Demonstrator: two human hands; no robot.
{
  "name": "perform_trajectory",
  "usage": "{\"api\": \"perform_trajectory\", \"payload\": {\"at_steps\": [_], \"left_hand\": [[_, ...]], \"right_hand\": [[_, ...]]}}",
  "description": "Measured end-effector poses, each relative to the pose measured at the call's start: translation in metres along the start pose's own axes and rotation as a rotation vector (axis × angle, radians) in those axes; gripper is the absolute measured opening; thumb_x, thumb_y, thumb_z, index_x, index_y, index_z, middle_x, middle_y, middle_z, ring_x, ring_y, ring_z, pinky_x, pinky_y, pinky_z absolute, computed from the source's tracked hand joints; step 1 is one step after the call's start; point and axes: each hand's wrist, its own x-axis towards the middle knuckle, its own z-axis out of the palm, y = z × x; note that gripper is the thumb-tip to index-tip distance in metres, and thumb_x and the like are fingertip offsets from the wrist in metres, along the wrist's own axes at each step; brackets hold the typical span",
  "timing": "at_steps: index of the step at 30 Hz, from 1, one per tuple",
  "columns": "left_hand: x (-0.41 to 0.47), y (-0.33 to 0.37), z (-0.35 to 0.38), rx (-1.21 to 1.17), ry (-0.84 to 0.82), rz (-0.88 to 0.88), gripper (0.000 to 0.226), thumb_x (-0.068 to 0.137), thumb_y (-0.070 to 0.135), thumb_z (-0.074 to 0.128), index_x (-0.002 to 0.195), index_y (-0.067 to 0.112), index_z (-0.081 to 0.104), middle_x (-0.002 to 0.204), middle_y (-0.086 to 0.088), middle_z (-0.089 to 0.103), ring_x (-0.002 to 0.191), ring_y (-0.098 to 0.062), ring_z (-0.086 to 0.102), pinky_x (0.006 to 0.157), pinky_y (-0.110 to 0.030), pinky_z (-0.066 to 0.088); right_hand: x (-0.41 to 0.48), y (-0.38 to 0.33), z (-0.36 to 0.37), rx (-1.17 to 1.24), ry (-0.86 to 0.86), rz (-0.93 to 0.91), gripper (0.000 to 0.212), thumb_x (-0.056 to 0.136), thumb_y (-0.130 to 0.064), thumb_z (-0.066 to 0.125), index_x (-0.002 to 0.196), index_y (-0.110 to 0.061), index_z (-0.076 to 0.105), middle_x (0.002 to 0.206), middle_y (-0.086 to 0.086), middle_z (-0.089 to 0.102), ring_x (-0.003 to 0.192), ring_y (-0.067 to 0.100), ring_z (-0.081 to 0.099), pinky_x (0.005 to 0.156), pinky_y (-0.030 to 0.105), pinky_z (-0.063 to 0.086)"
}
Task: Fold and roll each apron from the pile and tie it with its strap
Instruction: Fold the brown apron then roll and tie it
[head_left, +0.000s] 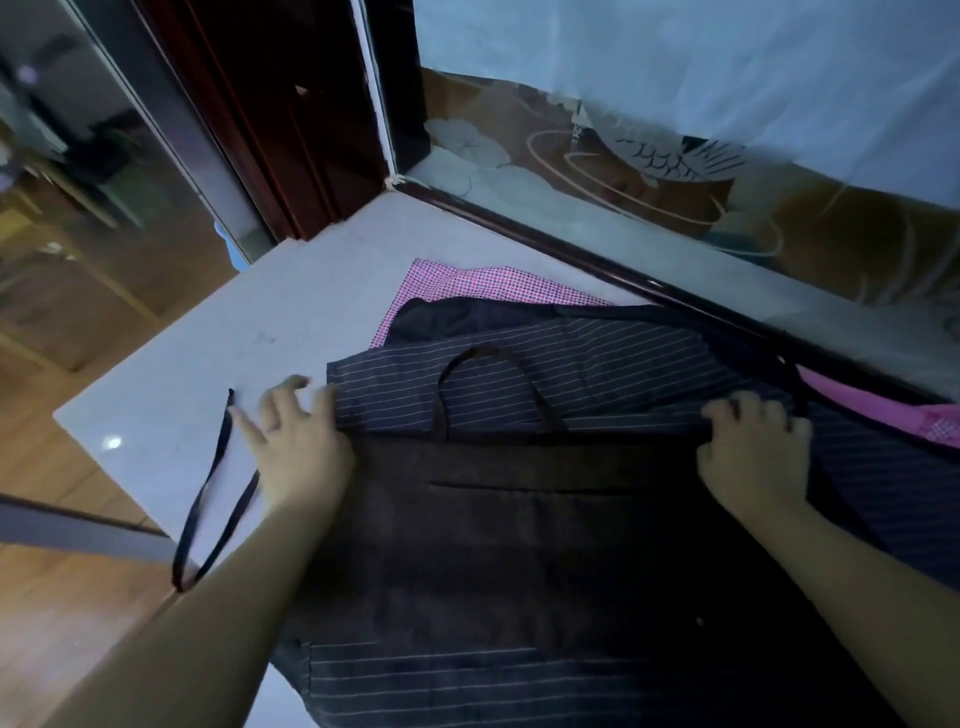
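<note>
A dark brown apron (519, 545) lies spread on top of the pile, its neck loop (488, 358) resting on a navy pinstriped apron (597, 374) underneath. My left hand (296, 447) lies flat, fingers spread, at the brown apron's upper left corner. My right hand (753, 457) curls its fingers over the same top edge at the right. A long dark strap (218, 483) trails off to the left across the table. A pink checked apron (467, 286) peeks out at the back of the pile, with more pink cloth (883, 410) at the right.
The pile sits on a pale stone table (234, 338) whose left corner borders a wooden floor (62, 597). A dark frame (597, 249) and etched glass panel run along the far edge. A dark red door frame (270, 130) stands at the back left.
</note>
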Motion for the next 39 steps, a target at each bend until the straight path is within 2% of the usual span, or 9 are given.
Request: {"api": "perform_trajectory", "payload": {"at_steps": [3, 8, 14, 16, 18, 21, 24, 32, 39], "left_hand": [[-0.032, 0.034, 0.013, -0.103, 0.124, 0.455, 0.045, 0.074, 0.016, 0.045, 0.116, 0.015, 0.062, 0.127, -0.012, 0.049, 0.122, -0.035, 0.043, 0.111, -0.065, 0.017], [-0.069, 0.057, 0.047, 0.013, -0.157, 0.845, 0.047, 0.094, 0.036, 0.038, 0.139, 0.022, 0.046, 0.15, -0.006, 0.039, 0.14, -0.027, 0.034, 0.112, -0.056, 0.02], [-0.062, 0.04, 0.065, 0.076, -0.406, 0.49, 0.065, 0.096, 0.06, 0.008, 0.15, 0.028, 0.024, 0.158, -0.002, 0.023, 0.144, -0.023, 0.024, 0.11, -0.058, 0.019], [-0.055, 0.039, 0.062, 0.004, -0.41, 0.398, 0.07, 0.091, 0.061, 0.009, 0.152, 0.028, 0.02, 0.159, 0.0, 0.019, 0.147, -0.022, 0.015, 0.112, -0.058, 0.007], [-0.046, 0.041, 0.058, -0.071, -0.341, 0.341, 0.067, 0.091, 0.056, 0.017, 0.145, 0.024, 0.037, 0.147, -0.003, 0.039, 0.14, -0.028, 0.032, 0.111, -0.062, 0.008], [-0.028, 0.043, 0.052, -0.135, -0.239, 0.328, 0.034, 0.096, 0.041, 0.044, 0.116, 0.019, 0.059, 0.117, -0.002, 0.055, 0.118, -0.031, 0.05, 0.112, -0.064, 0.013], [-0.015, 0.041, 0.047, -0.159, -0.247, 0.365, 0.014, 0.096, 0.031, 0.05, 0.102, 0.021, 0.059, 0.108, 0.005, 0.053, 0.115, -0.023, 0.048, 0.116, -0.056, 0.0], [-0.004, 0.056, 0.036, -0.223, -0.387, 0.246, 0.014, 0.09, 0.028, 0.054, 0.103, 0.027, 0.048, 0.106, 0.014, 0.046, 0.121, -0.016, 0.041, 0.115, -0.05, -0.012], [-0.003, 0.078, 0.037, -0.456, -0.339, 0.234, 0.023, 0.093, 0.016, 0.054, 0.114, 0.026, 0.054, 0.102, 0.015, 0.055, 0.11, -0.01, 0.052, 0.115, -0.041, 0.005]], "right_hand": [[-0.021, -0.046, 0.002, 0.267, 0.196, -0.44, 0.027, 0.074, -0.018, 0.059, 0.1, -0.017, 0.065, 0.108, 0.006, 0.059, 0.096, 0.029, 0.057, 0.088, 0.041, 0.035], [-0.059, -0.087, 0.038, 0.166, -0.055, -0.83, 0.048, 0.093, -0.044, 0.033, 0.132, -0.025, 0.052, 0.145, 0.003, 0.043, 0.135, 0.021, 0.039, 0.108, 0.048, 0.022], [-0.025, -0.035, 0.053, 0.168, -0.17, -0.552, 0.062, 0.099, -0.055, 0.009, 0.144, -0.022, 0.035, 0.153, 0.006, 0.031, 0.141, 0.021, 0.024, 0.113, 0.048, 0.012], [-0.017, -0.027, 0.05, 0.201, -0.156, -0.499, 0.061, 0.099, -0.052, 0.014, 0.139, -0.018, 0.043, 0.149, 0.005, 0.037, 0.137, 0.021, 0.033, 0.116, 0.047, 0.016], [-0.01, -0.026, 0.045, 0.279, -0.105, -0.451, 0.047, 0.097, -0.046, 0.035, 0.126, -0.015, 0.057, 0.138, 0.005, 0.05, 0.127, 0.022, 0.046, 0.114, 0.046, 0.025], [0.004, -0.026, 0.04, 0.406, -0.038, -0.374, 0.02, 0.087, -0.03, 0.064, 0.101, -0.017, 0.066, 0.119, 0.003, 0.058, 0.112, 0.023, 0.055, 0.106, 0.043, 0.033], [0.017, -0.024, 0.03, 0.438, -0.108, -0.379, 0.012, 0.089, -0.031, 0.063, 0.095, -0.021, 0.064, 0.11, -0.005, 0.057, 0.106, 0.017, 0.052, 0.105, 0.037, 0.029], [0.023, -0.041, 0.017, 0.398, -0.171, -0.233, 0.034, 0.09, -0.047, 0.054, 0.116, -0.026, 0.053, 0.101, -0.011, 0.059, 0.104, 0.013, 0.052, 0.104, 0.036, 0.025], [0.036, -0.113, -0.002, 0.572, -0.306, -0.118, 0.043, 0.087, -0.051, 0.057, 0.121, -0.027, 0.05, 0.099, -0.012, 0.066, 0.109, 0.015, 0.051, 0.1, 0.042, 0.025]]}}
